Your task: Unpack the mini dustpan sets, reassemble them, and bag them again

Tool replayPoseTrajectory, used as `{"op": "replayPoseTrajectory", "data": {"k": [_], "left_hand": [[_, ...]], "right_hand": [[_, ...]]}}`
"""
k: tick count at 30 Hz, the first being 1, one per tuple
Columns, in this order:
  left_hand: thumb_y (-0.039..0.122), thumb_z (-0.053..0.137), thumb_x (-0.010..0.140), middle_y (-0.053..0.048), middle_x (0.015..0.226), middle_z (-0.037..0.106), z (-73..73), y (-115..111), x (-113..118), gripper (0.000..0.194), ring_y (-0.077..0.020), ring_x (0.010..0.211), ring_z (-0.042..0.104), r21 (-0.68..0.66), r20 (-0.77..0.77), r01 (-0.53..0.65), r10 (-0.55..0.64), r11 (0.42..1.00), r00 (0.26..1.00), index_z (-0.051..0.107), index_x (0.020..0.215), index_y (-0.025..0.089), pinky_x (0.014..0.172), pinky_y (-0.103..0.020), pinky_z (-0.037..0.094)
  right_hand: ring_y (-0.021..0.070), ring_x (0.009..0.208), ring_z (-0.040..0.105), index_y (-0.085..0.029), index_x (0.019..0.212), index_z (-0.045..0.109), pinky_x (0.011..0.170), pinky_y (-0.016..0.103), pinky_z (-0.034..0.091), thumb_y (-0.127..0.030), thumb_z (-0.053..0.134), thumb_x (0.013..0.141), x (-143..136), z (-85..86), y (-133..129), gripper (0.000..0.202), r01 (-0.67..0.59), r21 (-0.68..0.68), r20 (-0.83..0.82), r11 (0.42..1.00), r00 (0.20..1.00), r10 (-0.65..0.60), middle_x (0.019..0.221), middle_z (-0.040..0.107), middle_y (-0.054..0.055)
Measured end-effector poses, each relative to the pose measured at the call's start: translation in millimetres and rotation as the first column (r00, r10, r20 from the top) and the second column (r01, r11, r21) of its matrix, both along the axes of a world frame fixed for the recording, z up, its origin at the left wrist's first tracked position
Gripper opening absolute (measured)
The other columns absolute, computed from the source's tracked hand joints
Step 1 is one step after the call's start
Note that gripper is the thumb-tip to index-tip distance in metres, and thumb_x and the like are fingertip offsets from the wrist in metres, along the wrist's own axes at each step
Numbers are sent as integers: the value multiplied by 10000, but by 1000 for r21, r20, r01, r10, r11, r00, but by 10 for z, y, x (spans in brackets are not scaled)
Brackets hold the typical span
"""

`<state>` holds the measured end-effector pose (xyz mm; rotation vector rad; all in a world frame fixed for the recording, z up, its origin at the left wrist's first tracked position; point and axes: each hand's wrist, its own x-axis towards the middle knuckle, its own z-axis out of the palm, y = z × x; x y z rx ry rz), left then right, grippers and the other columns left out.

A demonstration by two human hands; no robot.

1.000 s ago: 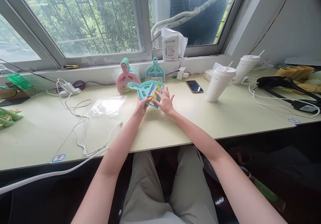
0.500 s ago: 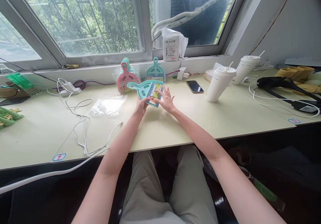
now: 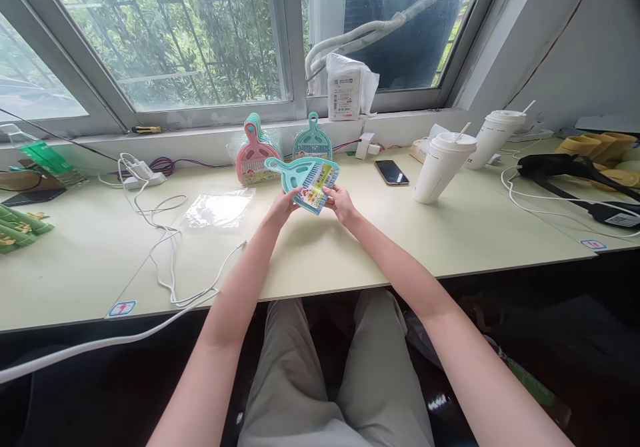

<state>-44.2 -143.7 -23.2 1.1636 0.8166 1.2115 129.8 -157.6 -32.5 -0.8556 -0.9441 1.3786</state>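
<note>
A teal dustpan and brush set with a printed label is held above the table, its handle pointing up and left. My left hand grips its lower left edge, thumb on the front. On the label's right side, my right hand pinches the edge, thumb in front and fingers partly behind. Behind it a stack of similar sets with a pink one in front stands by the sill, beside another teal set. A clear plastic bag lies flat to the left.
White cables and a power adapter are on the left. To the right are a phone, two white cups and a black strap device. A wrapped box sits on the sill.
My right hand has gone from spread fingers over the label to a grip on the right edge. The teal set has shifted slightly right and turned, showing its label more fully.
</note>
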Motion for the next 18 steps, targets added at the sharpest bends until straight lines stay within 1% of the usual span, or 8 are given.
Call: {"op": "replayPoseTrajectory", "data": {"k": [2,4,6,8,10,12,14,18], "left_hand": [[478,523,855,-100,1121,678,60,54,-125,431,-239,1021,638,18,-141,-90,91,996,986,586,1167,187,857,-381,531],[468,338,935,-107,1175,659,100,93,-296,446,-243,1089,606,102,-328,-326,342,940,881,591,1174,189,899,-404,506],[367,363,934,-124,1266,609,100,105,-495,393,-268,1207,529,278,-542,-572,617,772,570,571,1214,184,972,-442,453],[246,492,863,-159,1366,527,64,95,-685,419,-316,1315,418,466,-698,-630,696,621,170,534,1272,167,1027,-496,388],[140,534,798,-193,1362,521,13,82,-816,474,-353,1307,423,500,-816,-555,577,665,-43,546,1271,146,1015,-516,383],[78,494,783,-195,1254,601,-33,76,-854,433,-343,1196,531,426,-896,-441,436,790,-83,615,1193,144,960,-477,430],[52,456,773,-161,1141,665,-59,74,-798,409,-302,1070,611,392,-917,-291,395,873,-51,675,1100,165,904,-413,467],[4,407,676,-67,979,719,-49,53,-564,466,-225,971,635,479,-876,118,464,870,129,734,938,207,904,-341,463]], "right_hand": [[157,703,714,-162,941,596,809,375,601,-138,549,874,14,0,10,86,20,10,-31,1000,999,-20,869,745,35],[155,693,712,-159,931,600,794,367,606,-128,553,873,44,-7,25,81,43,12,-52,999,998,-42,846,744,29],[152,687,711,-156,924,602,787,360,608,-115,544,875,81,-17,40,87,69,-3,-59,998,996,-69,827,744,26],[152,694,711,-155,924,606,788,355,609,-107,535,877,112,-27,52,98,86,-15,-52,996,995,-87,821,744,26],[154,706,712,-154,925,613,790,354,609,-105,532,876,133,-34,57,106,94,-17,-32,995,995,-95,823,744,29],[156,713,712,-151,924,618,787,356,610,-104,531,876,144,-37,56,110,96,-16,-15,995,995,-96,835,744,35],[158,715,712,-150,926,618,779,359,611,-98,532,872,150,-36,55,113,97,-20,-6,995,995,-98,844,743,37],[157,708,710,-149,928,615,766,357,611,-94,543,865,162,-29,58,110,119,-38,17,992,993,-118,840,738,35]]}}
